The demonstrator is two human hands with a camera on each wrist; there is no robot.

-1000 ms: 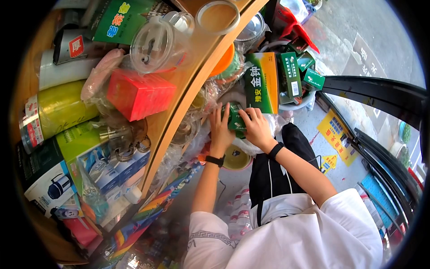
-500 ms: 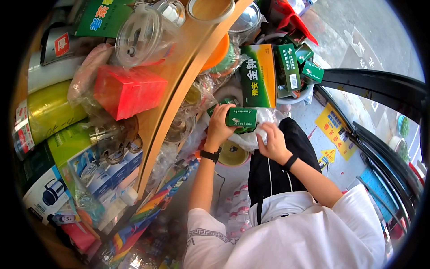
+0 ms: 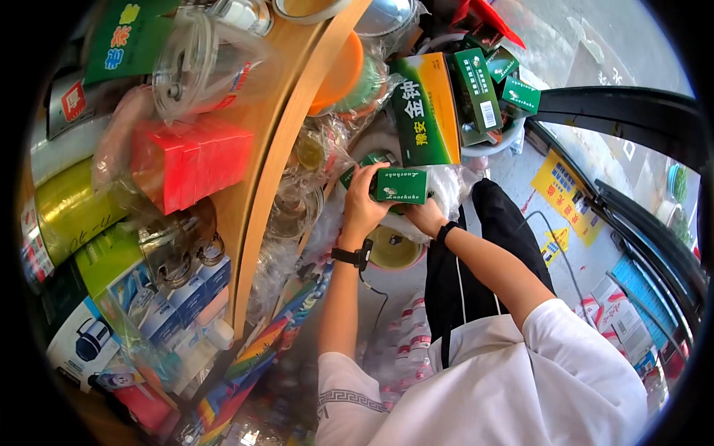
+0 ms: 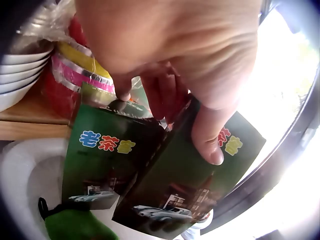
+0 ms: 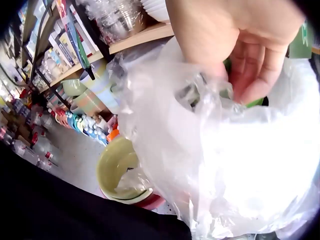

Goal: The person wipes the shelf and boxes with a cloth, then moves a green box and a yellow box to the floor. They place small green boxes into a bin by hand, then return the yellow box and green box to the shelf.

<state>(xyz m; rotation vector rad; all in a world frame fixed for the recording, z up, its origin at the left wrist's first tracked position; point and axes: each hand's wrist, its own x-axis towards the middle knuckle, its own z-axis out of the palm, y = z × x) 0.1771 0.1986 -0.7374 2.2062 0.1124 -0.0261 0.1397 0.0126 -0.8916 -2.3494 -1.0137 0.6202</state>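
My left hand (image 3: 363, 208) grips a green printed box (image 3: 402, 186) above a white plastic-lined container. In the left wrist view its thumb presses that box's dark face (image 4: 170, 200); a second green box (image 4: 107, 162) stands right beside it under the fingers. My right hand (image 3: 427, 218) is lower, partly hidden by the held box. In the right wrist view its curled fingers (image 5: 262, 80) dip into the crumpled clear plastic bag (image 5: 170, 125), next to a bit of something green. I cannot tell whether they hold it. A green item with a black strap (image 4: 77, 225) lies inside the container.
A large green-and-yellow carton (image 3: 428, 111) and a tub of green boxes (image 3: 476, 97) stand beyond the hands. At left, a wooden shelf (image 3: 260, 193) bears a red box (image 3: 192, 160) and jars. A yellow-green bucket (image 3: 394, 247) sits near my leg.
Both hands were on the green box; the right hand let go, drew back, then went down behind the box toward the bag. My left hand keeps hold of the box, now turned lengthwise.
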